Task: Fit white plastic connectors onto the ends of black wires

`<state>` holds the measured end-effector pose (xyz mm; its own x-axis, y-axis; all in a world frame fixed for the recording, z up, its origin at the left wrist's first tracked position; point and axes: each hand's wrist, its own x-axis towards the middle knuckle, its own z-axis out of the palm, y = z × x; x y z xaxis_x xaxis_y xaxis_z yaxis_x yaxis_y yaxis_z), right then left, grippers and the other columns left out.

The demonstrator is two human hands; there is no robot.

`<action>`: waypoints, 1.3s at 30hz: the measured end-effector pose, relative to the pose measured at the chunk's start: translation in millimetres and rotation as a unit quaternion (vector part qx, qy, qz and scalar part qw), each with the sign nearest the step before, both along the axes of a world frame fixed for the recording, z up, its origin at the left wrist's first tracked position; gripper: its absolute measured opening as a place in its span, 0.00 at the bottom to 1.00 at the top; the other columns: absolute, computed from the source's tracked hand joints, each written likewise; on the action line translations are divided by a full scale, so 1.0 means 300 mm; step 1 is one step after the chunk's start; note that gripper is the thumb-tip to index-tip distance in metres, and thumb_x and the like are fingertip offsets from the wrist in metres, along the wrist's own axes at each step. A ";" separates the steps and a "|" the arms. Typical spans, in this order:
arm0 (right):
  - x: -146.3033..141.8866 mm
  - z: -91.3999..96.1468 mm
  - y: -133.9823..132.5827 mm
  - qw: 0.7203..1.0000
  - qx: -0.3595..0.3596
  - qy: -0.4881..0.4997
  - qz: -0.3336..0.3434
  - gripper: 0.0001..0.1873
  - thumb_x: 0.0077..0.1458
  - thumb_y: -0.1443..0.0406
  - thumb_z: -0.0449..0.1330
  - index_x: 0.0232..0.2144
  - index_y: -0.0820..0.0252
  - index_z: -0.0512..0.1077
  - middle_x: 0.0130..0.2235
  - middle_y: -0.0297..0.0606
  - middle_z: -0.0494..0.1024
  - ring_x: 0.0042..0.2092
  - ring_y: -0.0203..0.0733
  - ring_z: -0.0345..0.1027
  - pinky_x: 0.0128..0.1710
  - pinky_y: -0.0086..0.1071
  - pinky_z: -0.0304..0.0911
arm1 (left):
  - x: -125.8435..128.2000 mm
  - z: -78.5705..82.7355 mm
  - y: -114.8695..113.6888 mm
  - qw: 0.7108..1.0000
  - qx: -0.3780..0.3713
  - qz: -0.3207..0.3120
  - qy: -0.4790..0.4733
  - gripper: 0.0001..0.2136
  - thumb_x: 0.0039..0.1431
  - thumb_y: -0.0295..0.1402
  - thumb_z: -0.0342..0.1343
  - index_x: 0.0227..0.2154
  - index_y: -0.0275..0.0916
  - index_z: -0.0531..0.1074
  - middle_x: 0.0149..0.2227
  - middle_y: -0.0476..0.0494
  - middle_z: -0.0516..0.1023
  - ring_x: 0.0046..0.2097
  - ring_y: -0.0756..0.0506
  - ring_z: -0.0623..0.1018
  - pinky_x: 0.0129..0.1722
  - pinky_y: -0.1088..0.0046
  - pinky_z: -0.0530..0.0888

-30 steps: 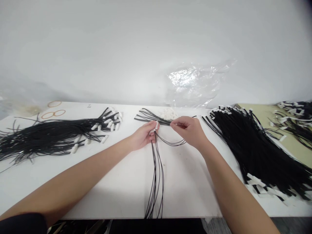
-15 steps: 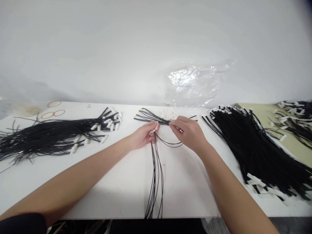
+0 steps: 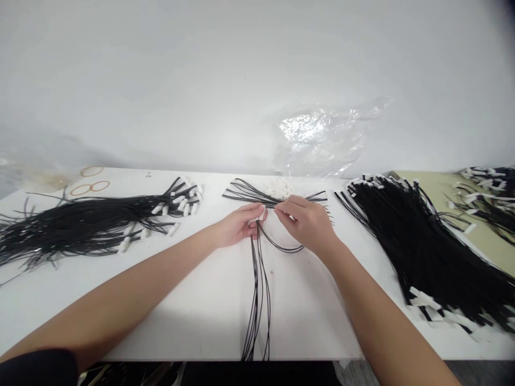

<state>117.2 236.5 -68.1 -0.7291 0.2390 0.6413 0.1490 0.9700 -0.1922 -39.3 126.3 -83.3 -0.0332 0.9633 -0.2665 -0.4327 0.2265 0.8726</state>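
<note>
Between the thumb and fingers of my left hand [image 3: 241,224] is a small white connector [image 3: 260,215], partly covered by the fingers. Thin black wires [image 3: 257,289] hang from it down across the table's front edge, and a looped pair [image 3: 281,247] curves right under my other hand. My right hand [image 3: 303,220] is closed in a pinch close to the connector, its fingertips on what looks like a thin black wire end. Behind both hands lies a short bundle of black wires [image 3: 241,188], beside a small heap of white connectors [image 3: 279,187].
Black wires with white connectors lie in a pile [image 3: 96,220] on the left, and a larger pile [image 3: 422,252] spreads at right. Rubber bands [image 3: 92,171] rest at the back left. A clear plastic bag [image 3: 322,139] stands against the wall. More wires [image 3: 491,198] lie far right.
My right hand has moved slightly left, closer to the connector in my left hand. The looped wires beneath it hang a little lower. My left hand keeps hold of the connector.
</note>
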 end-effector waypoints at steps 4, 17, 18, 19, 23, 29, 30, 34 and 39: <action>-0.004 -0.004 -0.006 1.000 -0.013 0.008 0.003 0.12 0.58 0.66 0.49 0.27 0.59 0.71 0.26 0.33 0.70 0.25 0.28 0.55 0.26 0.23 0.49 | -0.001 0.000 -0.002 1.000 0.003 0.002 -0.006 0.11 0.55 0.40 0.54 0.27 0.36 0.65 0.21 0.53 0.54 0.20 0.56 0.57 0.21 0.79 0.65; -0.012 -0.022 -0.009 1.000 -0.005 0.011 -0.010 0.11 0.58 0.67 0.50 0.28 0.58 0.71 0.27 0.32 0.70 0.26 0.28 0.56 0.26 0.25 0.49 | 0.003 0.006 -0.004 1.000 -0.001 0.004 -0.005 0.12 0.55 0.41 0.54 0.27 0.36 0.64 0.21 0.53 0.54 0.21 0.56 0.58 0.21 0.80 0.64; -0.013 -0.023 -0.009 1.000 0.014 0.014 -0.022 0.10 0.57 0.67 0.51 0.28 0.58 0.71 0.27 0.31 0.70 0.26 0.28 0.57 0.26 0.25 0.49 | 0.004 0.006 -0.003 1.000 -0.004 0.009 -0.003 0.12 0.55 0.41 0.54 0.27 0.36 0.64 0.21 0.53 0.54 0.21 0.56 0.58 0.21 0.80 0.65; -0.014 -0.023 -0.009 0.999 0.037 0.019 -0.034 0.09 0.57 0.67 0.52 0.28 0.58 0.71 0.27 0.32 0.70 0.27 0.29 0.57 0.27 0.26 0.49 | 0.005 0.006 -0.002 1.000 -0.006 0.013 -0.001 0.12 0.55 0.41 0.54 0.26 0.36 0.64 0.21 0.53 0.54 0.21 0.56 0.58 0.21 0.79 0.65; -0.019 -0.012 -0.015 0.992 0.107 0.033 -0.056 0.06 0.55 0.67 0.54 0.32 0.56 0.72 0.35 0.36 0.73 0.37 0.36 0.61 0.37 0.31 0.51 | 0.009 0.002 0.001 0.999 -0.011 0.033 -0.006 0.12 0.55 0.41 0.54 0.26 0.36 0.64 0.20 0.54 0.54 0.20 0.56 0.57 0.21 0.79 0.65; -0.017 0.004 -0.040 0.994 0.104 0.017 0.040 0.07 0.55 0.68 0.54 0.30 0.55 0.71 0.32 0.33 0.72 0.33 0.32 0.60 0.39 0.32 0.47 | 0.005 -0.011 0.008 0.998 -0.022 0.059 -0.021 0.12 0.53 0.41 0.56 0.28 0.37 0.64 0.19 0.55 0.54 0.19 0.57 0.56 0.20 0.81 0.63; -0.017 0.003 -0.043 0.993 0.100 0.004 0.061 0.08 0.56 0.68 0.53 0.29 0.55 0.71 0.31 0.32 0.72 0.32 0.31 0.59 0.38 0.32 0.47 | 0.003 -0.014 0.010 0.998 -0.022 0.059 -0.024 0.12 0.53 0.41 0.56 0.28 0.37 0.64 0.19 0.55 0.53 0.19 0.57 0.56 0.20 0.81 0.63; -0.023 -0.011 -0.053 0.989 0.098 -0.035 0.107 0.09 0.56 0.68 0.52 0.28 0.56 0.72 0.30 0.31 0.72 0.31 0.30 0.59 0.38 0.32 0.45 | 0.001 -0.023 0.014 0.997 -0.016 0.065 -0.027 0.11 0.54 0.40 0.55 0.27 0.36 0.65 0.19 0.54 0.54 0.18 0.57 0.57 0.19 0.81 0.63; -0.030 -0.026 -0.057 0.988 0.105 -0.037 0.110 0.10 0.56 0.70 0.52 0.28 0.55 0.73 0.29 0.30 0.72 0.30 0.30 0.58 0.38 0.32 0.45 | 0.001 -0.027 0.012 0.997 -0.015 0.066 -0.027 0.11 0.54 0.40 0.55 0.27 0.37 0.65 0.20 0.54 0.54 0.19 0.56 0.58 0.19 0.81 0.63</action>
<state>108.1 219.6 -76.0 -0.7952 -0.0641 0.6029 -0.0646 0.9977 0.0208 -39.1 130.0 -91.4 -0.1442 0.9429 -0.3001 -0.5060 0.1903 0.8413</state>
